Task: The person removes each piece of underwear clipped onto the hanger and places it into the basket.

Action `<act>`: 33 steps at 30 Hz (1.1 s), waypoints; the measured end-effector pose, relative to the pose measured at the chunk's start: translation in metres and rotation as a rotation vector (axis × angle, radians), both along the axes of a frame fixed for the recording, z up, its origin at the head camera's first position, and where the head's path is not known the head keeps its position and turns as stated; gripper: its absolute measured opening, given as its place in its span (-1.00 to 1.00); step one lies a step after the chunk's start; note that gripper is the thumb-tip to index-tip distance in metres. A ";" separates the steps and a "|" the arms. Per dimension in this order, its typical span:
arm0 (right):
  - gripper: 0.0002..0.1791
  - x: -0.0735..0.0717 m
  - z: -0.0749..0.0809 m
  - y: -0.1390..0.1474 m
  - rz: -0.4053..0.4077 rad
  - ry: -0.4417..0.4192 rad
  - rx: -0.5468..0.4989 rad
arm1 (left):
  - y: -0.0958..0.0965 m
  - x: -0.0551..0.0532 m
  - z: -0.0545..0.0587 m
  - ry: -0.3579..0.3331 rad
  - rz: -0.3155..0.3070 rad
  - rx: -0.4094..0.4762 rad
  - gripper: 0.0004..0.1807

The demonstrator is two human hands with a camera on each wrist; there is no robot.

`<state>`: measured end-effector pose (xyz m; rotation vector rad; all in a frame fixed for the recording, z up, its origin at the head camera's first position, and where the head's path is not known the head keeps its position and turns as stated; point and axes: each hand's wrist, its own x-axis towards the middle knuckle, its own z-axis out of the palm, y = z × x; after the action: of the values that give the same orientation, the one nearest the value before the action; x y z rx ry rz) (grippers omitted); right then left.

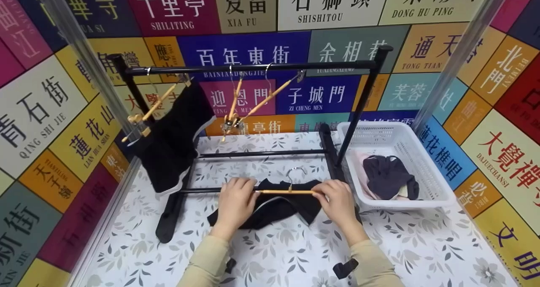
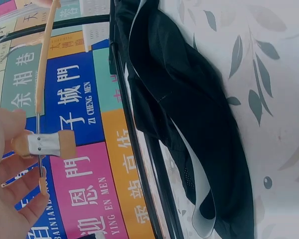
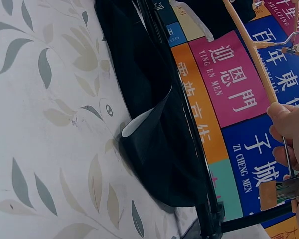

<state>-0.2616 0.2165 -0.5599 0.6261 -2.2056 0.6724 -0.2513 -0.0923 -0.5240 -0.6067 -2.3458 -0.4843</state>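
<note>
A wooden clip hanger (image 1: 280, 191) with a metal hook is held level above the tabletop. My left hand (image 1: 236, 202) grips its left end, where a clip (image 2: 42, 143) shows beside the fingers in the left wrist view. At the other end, my right hand (image 1: 337, 200) pinches the hanger rod, and another clip (image 3: 281, 193) sits by the fingers in the right wrist view. Below the hanger, a black garment (image 1: 274, 215) with a pale inner edge lies loosely folded on the table; both wrist views show it apart from the clips.
A black rack (image 1: 253, 69) stands behind the hands. On its left hangs a black garment (image 1: 173, 143) clipped to a hanger; two bare hangers (image 1: 265, 99) hang mid-bar. At right, a white basket (image 1: 443, 185) holds dark and pale clothes (image 1: 386, 177). Printed panels surround the patterned table.
</note>
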 end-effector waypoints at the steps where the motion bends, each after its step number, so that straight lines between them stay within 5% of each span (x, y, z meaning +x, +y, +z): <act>1: -0.83 0.000 0.000 0.000 -0.001 0.001 0.001 | 0.001 0.000 0.000 -0.003 -0.004 0.000 -0.67; 33: -0.83 0.004 -0.001 -0.009 0.045 0.016 -0.009 | 0.031 0.008 -0.012 0.044 -0.068 -0.032 -0.70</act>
<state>-0.2576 0.2076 -0.5611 0.6758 -2.1779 0.6973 -0.2438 -0.0616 -0.5357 -0.7072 -2.3015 -0.4601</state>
